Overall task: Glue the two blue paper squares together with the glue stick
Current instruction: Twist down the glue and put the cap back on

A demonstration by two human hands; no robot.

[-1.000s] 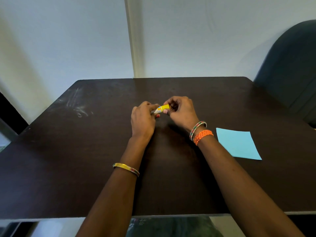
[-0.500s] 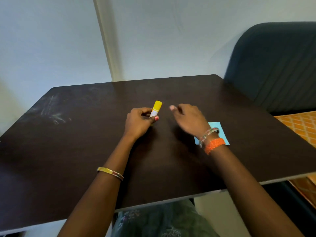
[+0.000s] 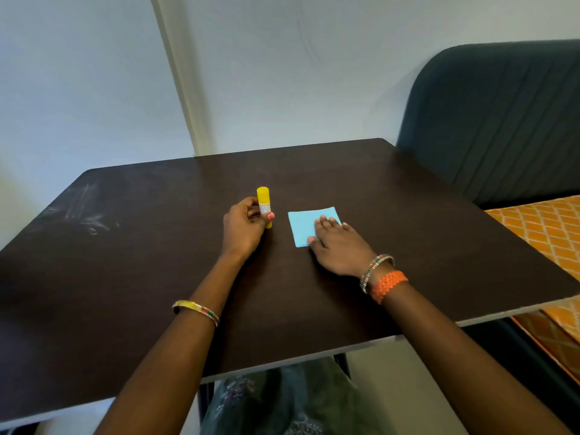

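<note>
Now our right hand point(image 3: 337, 246) has dropped flat onto the paper point(image 3: 306, 226) while our left hand point(image 3: 243, 229) grips the capped glue stick point(image 3: 264, 207), so gluing hasn't begun.

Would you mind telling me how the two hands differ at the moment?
The left hand curls around the glue stick, holding it upright; the right hand lies flat with straight fingers on the blue paper. The left wrist has one bangle, the right two. Both are low over the table.
</note>
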